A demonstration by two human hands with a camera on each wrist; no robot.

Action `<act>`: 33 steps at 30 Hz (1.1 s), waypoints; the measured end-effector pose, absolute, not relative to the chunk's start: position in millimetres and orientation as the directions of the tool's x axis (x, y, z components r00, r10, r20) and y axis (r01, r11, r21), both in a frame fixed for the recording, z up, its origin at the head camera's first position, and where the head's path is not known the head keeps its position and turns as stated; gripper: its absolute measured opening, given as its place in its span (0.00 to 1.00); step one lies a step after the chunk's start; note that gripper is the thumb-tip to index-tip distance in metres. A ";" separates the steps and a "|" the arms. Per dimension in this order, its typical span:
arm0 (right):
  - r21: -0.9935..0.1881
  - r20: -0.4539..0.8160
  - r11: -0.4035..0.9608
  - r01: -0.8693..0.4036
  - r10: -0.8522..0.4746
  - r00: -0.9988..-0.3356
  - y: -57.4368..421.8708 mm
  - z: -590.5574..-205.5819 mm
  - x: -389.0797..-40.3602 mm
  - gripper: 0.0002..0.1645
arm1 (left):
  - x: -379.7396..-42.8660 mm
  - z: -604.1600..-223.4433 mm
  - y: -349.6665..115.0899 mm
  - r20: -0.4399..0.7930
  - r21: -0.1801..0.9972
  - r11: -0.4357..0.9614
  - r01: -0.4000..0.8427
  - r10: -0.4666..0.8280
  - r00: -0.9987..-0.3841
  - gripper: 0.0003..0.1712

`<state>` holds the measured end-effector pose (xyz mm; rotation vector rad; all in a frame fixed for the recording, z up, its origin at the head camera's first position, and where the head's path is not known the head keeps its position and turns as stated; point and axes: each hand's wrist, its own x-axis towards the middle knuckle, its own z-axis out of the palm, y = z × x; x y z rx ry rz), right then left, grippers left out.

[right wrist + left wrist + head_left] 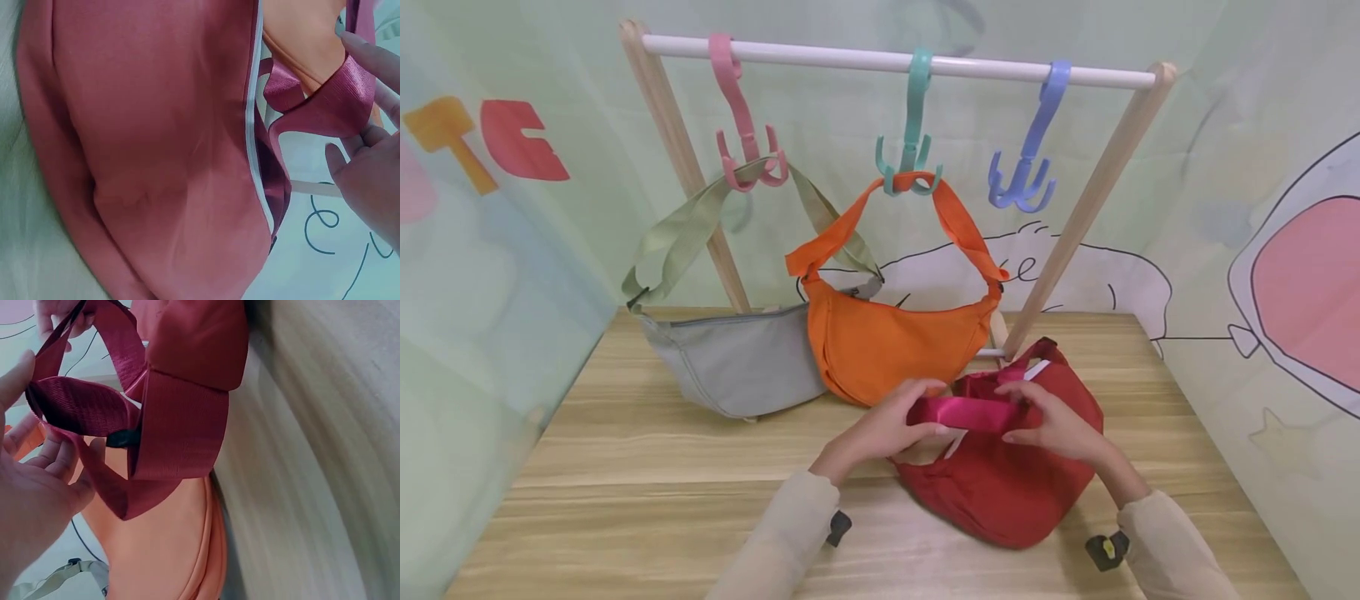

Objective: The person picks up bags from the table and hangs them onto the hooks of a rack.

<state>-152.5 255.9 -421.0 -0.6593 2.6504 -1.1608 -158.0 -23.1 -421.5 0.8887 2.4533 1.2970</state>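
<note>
A dark red shoulder bag (pixel 1030 492) rests on the wooden table, its wide strap (pixel 966 414) lifted into a loop above it. My left hand (pixel 880 429) holds the left end of that loop between thumb and fingers. At the loop's right end, my right hand (pixel 1060 427) grips the strap, fingers bent around it. The left wrist view shows the strap (pixel 184 425) folded over itself, with a small dark piece (pixel 124 438) on it. A pale zipper (pixel 252 119) runs along the bag's edge in the right wrist view.
Behind stands a rack with a white rod (pixel 835 57). An orange bag (pixel 895 342) hangs from the green hook (pixel 916 117), a grey bag (pixel 745 358) from the pink hook (pixel 737 100). No bag is on the blue hook (pixel 1033 133). Patterned cloth walls surround the table (pixel 647 500).
</note>
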 end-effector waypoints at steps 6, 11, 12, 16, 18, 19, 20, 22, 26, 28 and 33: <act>-0.714 0.030 0.622 -0.321 -0.430 -0.902 253.7 -416.5 -150.0 0.36 | -157.8 -415.5 -27.1 0.059 0.816 0.435 0.380 0.592 -0.804 0.34; -0.715 0.038 0.622 -0.321 -0.424 -0.905 252.9 -414.0 -148.8 0.36 | -157.1 -411.3 -29.6 0.068 0.814 0.437 0.384 0.584 -0.809 0.33; -0.714 0.040 0.621 -0.323 -0.424 -0.905 252.7 -413.5 -148.4 0.36 | -157.0 -410.6 -30.1 0.072 0.812 0.437 0.388 0.585 -0.808 0.33; -0.703 0.047 0.627 -0.336 -0.431 -0.901 252.4 -411.6 -147.6 0.35 | -157.4 -408.1 -31.7 0.086 0.806 0.431 0.406 0.594 -0.800 0.32; -0.698 0.051 0.628 -0.343 -0.435 -0.899 252.4 -410.7 -147.7 0.35 | -157.6 -406.8 -32.7 0.082 0.807 0.431 0.404 0.595 -0.800 0.32; -0.693 0.053 0.632 -0.347 -0.435 -0.899 252.6 -410.4 -147.9 0.34 | -157.7 -406.2 -33.3 0.081 0.808 0.430 0.403 0.595 -0.799 0.32; -0.690 0.055 0.634 -0.349 -0.436 -0.899 252.9 -410.0 -148.2 0.34 | -157.9 -405.4 -34.0 0.081 0.809 0.429 0.401 0.595 -0.799 0.32; -0.688 0.053 0.637 -0.348 -0.434 -0.899 253.5 -409.2 -148.7 0.34 | -158.2 -403.6 -35.6 0.083 0.810 0.426 0.403 0.596 -0.798 0.32; -0.687 0.053 0.641 -0.343 -0.427 -0.903 255.2 -406.7 -148.9 0.32 | -159.3 -400.5 -38.5 0.099 0.805 0.419 0.419 0.602 -0.792 0.32; -0.681 0.066 0.642 -0.354 -0.428 -0.902 255.7 -404.9 -148.5 0.32 | -159.7 -399.2 -39.5 0.110 0.800 0.419 0.431 0.603 -0.790 0.32; -0.648 0.113 0.648 -0.401 -0.439 -0.891 255.3 -398.8 -148.3 0.30 | -161.3 -396.9 -40.7 0.148 0.788 0.409 0.461 0.601 -0.785 0.31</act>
